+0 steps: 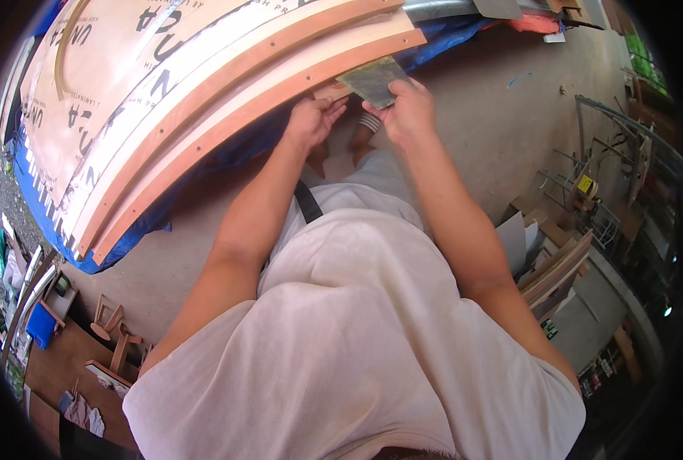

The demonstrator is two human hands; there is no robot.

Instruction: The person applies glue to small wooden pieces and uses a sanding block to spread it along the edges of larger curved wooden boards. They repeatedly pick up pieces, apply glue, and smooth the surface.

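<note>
Two long wooden strips with small holes lie side by side along the near edge of a large sheet-covered surface; the nearer wooden strip [249, 103] passes just above both hands. My right hand [413, 109] grips a thin, flat, dark greenish plate [376, 80] by its lower right edge, and the plate's upper part meets the strip's edge. My left hand [316, 119] pinches a small reddish-brown flat piece [331, 92] between thumb and fingers, just under the strip and left of the plate. Whether that piece touches the plate, I cannot tell.
Printed protective sheeting [106, 52] covers the large surface. A blue tarp [128, 244] hangs beneath its edge. Stacked boards [557, 270] stand at the right, near a metal frame [582, 126]. Small wooden stools [108, 319] are at the lower left. Concrete floor [490, 121] lies around me.
</note>
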